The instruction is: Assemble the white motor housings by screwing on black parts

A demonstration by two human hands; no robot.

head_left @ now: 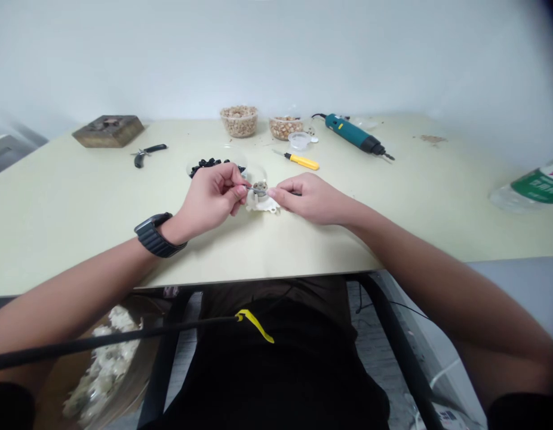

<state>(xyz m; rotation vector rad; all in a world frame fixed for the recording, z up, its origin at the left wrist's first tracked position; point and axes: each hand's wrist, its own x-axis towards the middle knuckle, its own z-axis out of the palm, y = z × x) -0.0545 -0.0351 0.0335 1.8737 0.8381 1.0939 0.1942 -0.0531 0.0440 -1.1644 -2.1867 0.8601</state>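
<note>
My left hand point(216, 194), with a dark watch on its wrist, pinches a thin metallic piece point(255, 189) between thumb and fingertips. My right hand point(312, 197) is closed with its thumb and finger near the other end of that piece; a bit of something dark shows under its fingers, too hidden to name. Just below the fingertips, a white plastic part point(264, 205) with an irregular edge sits on the table, a round greyish-brown centre showing in it. Behind my left hand, a clear round container point(190, 164) of small black parts is partly covered.
A yellow-handled screwdriver point(304, 162) lies beyond my hands. Farther back are two tubs of small tan pieces point(239, 122) point(285, 127), a clear lid point(300, 140) and a teal rotary tool point(350, 132). Cutters point(144, 154) and a wooden block point(108, 131) are left, a bottle point(530, 186) right.
</note>
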